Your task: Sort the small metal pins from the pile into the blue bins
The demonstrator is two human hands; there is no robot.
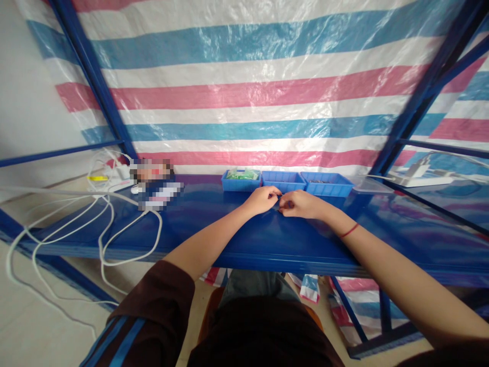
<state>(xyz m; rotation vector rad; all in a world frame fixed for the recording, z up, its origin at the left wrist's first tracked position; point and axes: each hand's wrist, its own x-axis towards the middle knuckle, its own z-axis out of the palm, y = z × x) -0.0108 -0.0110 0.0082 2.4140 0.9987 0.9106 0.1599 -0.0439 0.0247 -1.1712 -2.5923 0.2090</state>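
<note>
My left hand (264, 200) and my right hand (300, 205) meet just above the blue tabletop (260, 239), fingertips close together. Both are closed in a pinch. A tiny dark thing shows between the fingertips, too small to name. Behind the hands stand three blue plastic bins in a row. The left bin (241, 186) contains green packaging (240, 175). My hands partly cover the front of the middle bin (283, 178). Small dark pieces (320, 181) lie in the right bin (346, 189).
White cables (156, 239) loop over the table's left side and hang off its front edge, near a power strip (114, 183) and a blurred-out item (153, 183). A clear lid-like tray (370, 184) and another white power strip (424, 176) are at the right. Blue posts (412, 107) frame a striped sheet (244, 92).
</note>
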